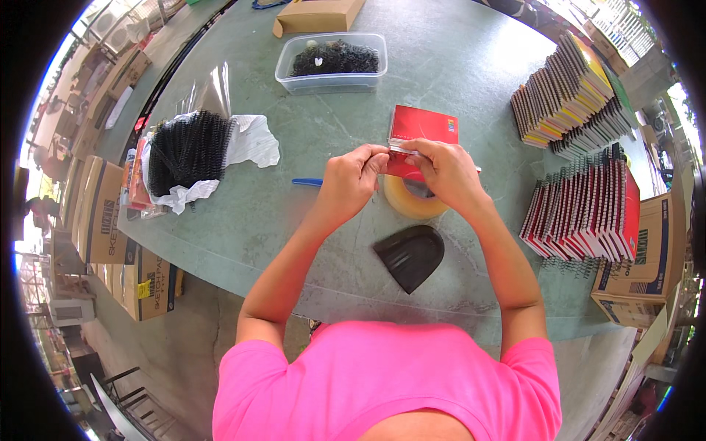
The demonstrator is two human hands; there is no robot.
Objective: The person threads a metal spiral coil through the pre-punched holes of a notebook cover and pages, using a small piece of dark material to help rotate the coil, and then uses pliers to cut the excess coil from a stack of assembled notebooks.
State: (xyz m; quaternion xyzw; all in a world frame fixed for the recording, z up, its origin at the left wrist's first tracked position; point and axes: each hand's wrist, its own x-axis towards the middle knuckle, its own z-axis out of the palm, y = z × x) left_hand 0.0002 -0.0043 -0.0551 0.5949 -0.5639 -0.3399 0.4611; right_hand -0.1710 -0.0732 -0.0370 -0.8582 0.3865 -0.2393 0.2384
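In front of me a small red notebook [424, 123] lies partly over a wide roll of yellowish tape [401, 197]. My right hand [448, 170] grips the notebook's near part, thumb and fingers closed at its left edge. Close beside it, my left hand [351, 176] has thumb and forefinger pinched together by the same edge; whatever is between them is too small to make out. A blue pen-like tool [307, 181] lies left of my left hand. Nearer my body rests a black, round-ended plastic piece [410, 257].
Black spiral coils [190, 151] lie on white wrapping at the left. A clear plastic tub [331, 87] of black coils stands at the back, near an open cardboard box [320, 15]. Red spiral notebooks [581, 209] and yellow-edged ones [562, 92] are stacked right, beside a carton [640, 250].
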